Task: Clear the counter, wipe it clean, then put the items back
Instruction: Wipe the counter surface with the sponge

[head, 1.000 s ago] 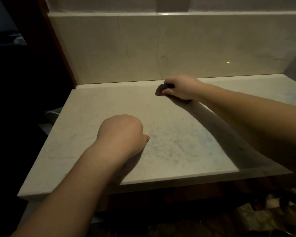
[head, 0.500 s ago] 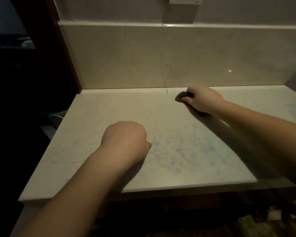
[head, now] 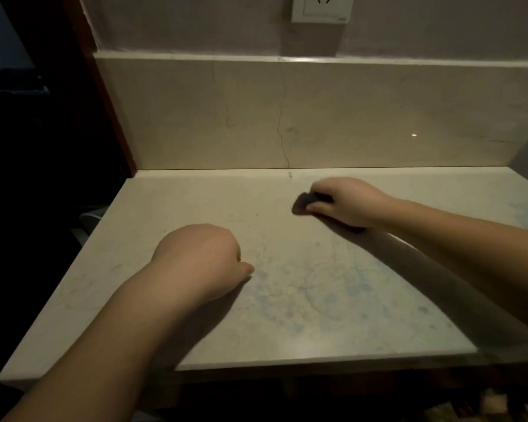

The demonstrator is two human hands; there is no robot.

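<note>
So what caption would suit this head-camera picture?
Right hand wipes the pale stone counter with a dark cloth; left hand rests fisted.

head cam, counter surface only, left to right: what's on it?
left hand, fingers curled, resting on the counter → bluish stains → dark cloth → right hand gripping that cloth.

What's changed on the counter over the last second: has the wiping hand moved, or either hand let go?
The right hand, gripping the dark cloth, slid rightward along the counter, away from the backsplash crack. Nothing was released. The left hand stayed fisted on the counter, holding nothing visible.
</note>
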